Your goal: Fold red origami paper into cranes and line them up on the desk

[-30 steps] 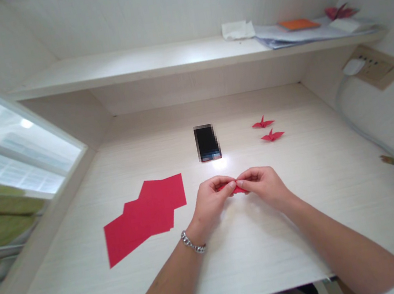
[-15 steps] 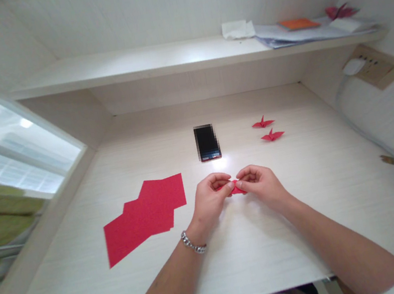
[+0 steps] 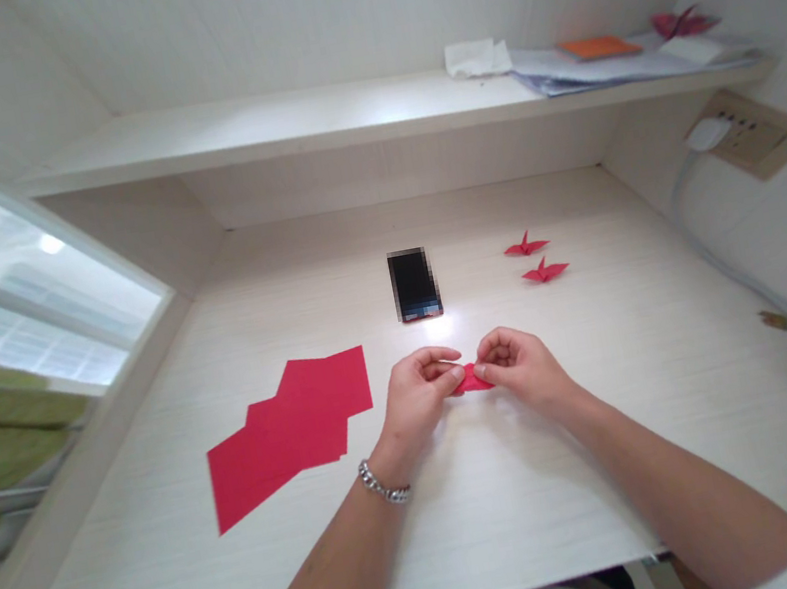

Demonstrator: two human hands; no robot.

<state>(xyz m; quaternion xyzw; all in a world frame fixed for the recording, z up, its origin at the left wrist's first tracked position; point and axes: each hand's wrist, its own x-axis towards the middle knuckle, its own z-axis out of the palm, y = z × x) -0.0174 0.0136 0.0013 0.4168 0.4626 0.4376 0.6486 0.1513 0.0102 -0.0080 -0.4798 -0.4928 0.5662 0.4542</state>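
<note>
Fingers (image 3: 438,360) of both hands pinch shut on a small red fold (image 3: 471,382), low at the centre of the desk (image 3: 476,503). Left hand (image 3: 418,397) holds its left end, right hand (image 3: 525,371) its right end. Long axis runs left-right, both hands equally near. Sheets (image 3: 288,435) lie to the left, phone (image 3: 414,284) beyond.

1. Phone (image 3: 414,284): dark, lying flat on the pale desk (image 3: 476,503), screen blurred.
2. Red paper sheets (image 3: 295,428): overlapping, flat, near-left of the phone.
3. Two small red cranes right of the phone: rear crane (image 3: 526,247), front crane (image 3: 546,272), just apart.
4. Shelf (image 3: 259,135) above and behind the phone. Its right end holds a white tissue (image 3: 476,58), loose papers (image 3: 590,74), an orange pad (image 3: 598,47) and a dark red crane (image 3: 685,23).
5. Wall socket (image 3: 762,136) far right of the phone, white plug (image 3: 704,134) in it.
</note>
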